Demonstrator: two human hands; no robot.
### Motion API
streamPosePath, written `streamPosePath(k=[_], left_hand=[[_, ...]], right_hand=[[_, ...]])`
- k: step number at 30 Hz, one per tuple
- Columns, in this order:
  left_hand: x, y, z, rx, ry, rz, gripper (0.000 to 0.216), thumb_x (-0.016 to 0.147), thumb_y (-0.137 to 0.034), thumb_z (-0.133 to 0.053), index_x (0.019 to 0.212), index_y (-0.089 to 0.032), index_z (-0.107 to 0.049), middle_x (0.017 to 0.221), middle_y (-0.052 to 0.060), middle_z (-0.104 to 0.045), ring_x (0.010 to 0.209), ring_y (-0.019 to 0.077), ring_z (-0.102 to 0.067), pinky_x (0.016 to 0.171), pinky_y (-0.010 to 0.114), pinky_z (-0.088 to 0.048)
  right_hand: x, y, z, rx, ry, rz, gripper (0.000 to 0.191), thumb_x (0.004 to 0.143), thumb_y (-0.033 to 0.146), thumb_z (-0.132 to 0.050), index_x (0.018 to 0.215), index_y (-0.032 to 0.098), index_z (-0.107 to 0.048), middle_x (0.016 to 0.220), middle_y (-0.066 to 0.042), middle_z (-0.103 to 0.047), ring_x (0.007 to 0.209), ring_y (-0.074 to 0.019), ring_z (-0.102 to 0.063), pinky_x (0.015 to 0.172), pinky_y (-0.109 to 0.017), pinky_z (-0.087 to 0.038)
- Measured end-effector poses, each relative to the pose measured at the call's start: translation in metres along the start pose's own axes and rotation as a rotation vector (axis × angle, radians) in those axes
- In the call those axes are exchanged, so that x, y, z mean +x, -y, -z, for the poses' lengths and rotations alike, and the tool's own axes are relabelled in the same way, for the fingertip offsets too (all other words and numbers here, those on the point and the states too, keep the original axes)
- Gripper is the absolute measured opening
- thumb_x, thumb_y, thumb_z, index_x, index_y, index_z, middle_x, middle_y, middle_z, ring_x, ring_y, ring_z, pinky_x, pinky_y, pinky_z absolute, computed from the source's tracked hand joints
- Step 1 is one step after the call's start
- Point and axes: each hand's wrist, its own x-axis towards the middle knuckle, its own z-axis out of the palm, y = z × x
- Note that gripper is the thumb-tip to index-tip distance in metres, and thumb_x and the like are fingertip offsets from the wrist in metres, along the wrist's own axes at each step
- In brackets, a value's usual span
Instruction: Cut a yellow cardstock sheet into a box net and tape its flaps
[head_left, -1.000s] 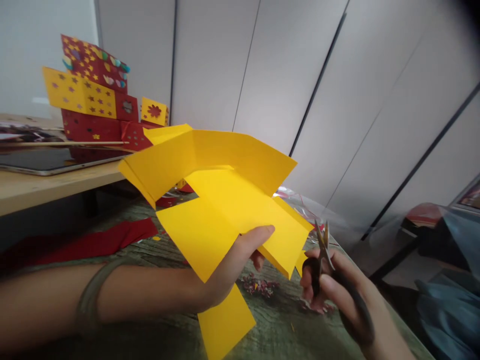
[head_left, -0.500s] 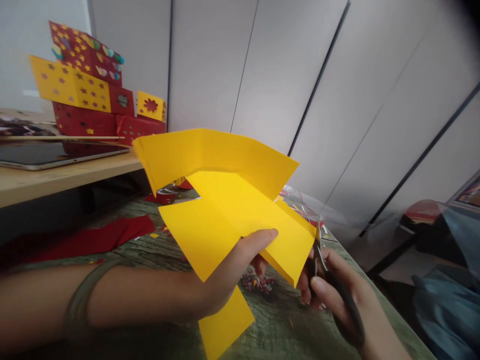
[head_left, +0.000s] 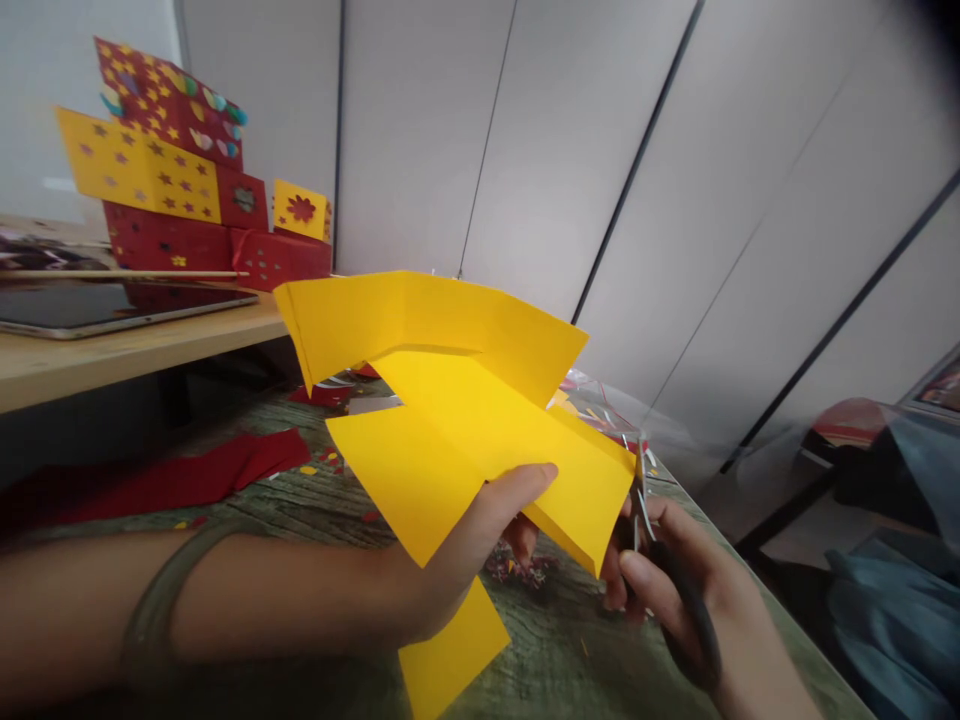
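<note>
A creased sheet of yellow card (head_left: pixel 465 420), cut into several flaps, is held up over the table. My left hand (head_left: pixel 480 545) grips it near its lower middle, thumb lying on top and fingers tucked beneath. One flap hangs below the left wrist. In my right hand (head_left: pixel 697 570) are dark-handled scissors (head_left: pixel 679 590), with fingers wrapped round the handles. Their blades point upward beside the card's right edge; whether they touch it I cannot tell. Under the card, shredded pinkish paper (head_left: pixel 525 570) lies on the table, partly hidden by the left hand.
Red and yellow decorated boxes (head_left: pixel 165 185) are stacked at the back left, behind a tablet (head_left: pixel 112 305) on a raised wooden shelf (head_left: pixel 150 350). Red paper (head_left: pixel 247 465) and small scraps lie on the green-grey table (head_left: pixel 300 500). Clear plastic (head_left: pixel 611 405) sits behind the card.
The far flap of the yellow card has dipped slightly, and the card's right edge has shifted a little rightward. Both hands keep their holds.
</note>
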Motion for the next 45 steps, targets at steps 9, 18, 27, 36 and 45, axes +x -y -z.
streamPosePath(k=[9,18,27,36,45], left_hand=[[-0.002,0.004,-0.003,-0.031,-0.01,0.009,0.045,0.072,-0.05,-0.05,0.042,-0.018,-0.043,0.043,0.001,-0.046,0.05,0.0143,-0.049,0.058,0.03,-0.041],[0.002,-0.007,-0.002,-0.105,0.012,0.065,0.023,0.068,-0.039,-0.058,0.072,-0.017,-0.06,0.066,0.001,-0.059,0.058,0.0119,-0.052,0.054,0.024,-0.041],[0.033,-0.012,0.014,0.353,0.334,0.094,0.025,0.06,-0.014,-0.05,0.083,-0.015,-0.057,0.082,0.005,-0.063,0.074,0.0188,-0.059,0.057,0.026,-0.043],[0.037,-0.023,0.016,0.24,0.375,0.091,0.035,0.059,-0.009,-0.047,0.092,-0.015,-0.057,0.09,0.005,-0.064,0.079,0.0183,-0.06,0.066,0.028,-0.044],[0.053,-0.029,0.024,0.254,0.27,-0.079,0.027,0.06,-0.008,-0.048,0.085,-0.013,-0.057,0.087,0.006,-0.063,0.072,0.0152,-0.057,0.068,0.029,-0.042]], right_hand=[[-0.009,-0.025,-0.001,0.129,0.09,-0.141,0.02,0.076,0.034,-0.056,0.085,0.023,-0.042,0.056,0.006,-0.055,0.044,-0.0102,-0.05,0.039,-0.021,-0.04],[0.0,-0.011,0.0,0.297,-0.231,-0.334,0.026,0.074,0.043,-0.057,0.089,0.022,-0.051,0.056,0.003,-0.058,0.044,-0.012,-0.052,0.039,-0.021,-0.043],[0.028,-0.045,0.037,0.716,-0.324,-0.51,0.044,0.054,0.061,-0.063,0.079,0.025,-0.062,0.072,-0.003,-0.069,0.059,-0.0216,-0.065,0.044,-0.03,-0.052],[0.024,-0.04,0.028,0.667,-0.4,-0.408,0.03,0.065,0.023,-0.07,0.093,0.027,-0.061,0.092,0.002,-0.068,0.082,-0.019,-0.063,0.068,-0.026,-0.053],[0.021,-0.036,0.034,0.834,-0.335,-0.438,0.008,0.063,0.018,-0.071,0.067,0.021,-0.065,0.069,0.003,-0.064,0.054,-0.011,-0.056,0.039,-0.017,-0.047]])
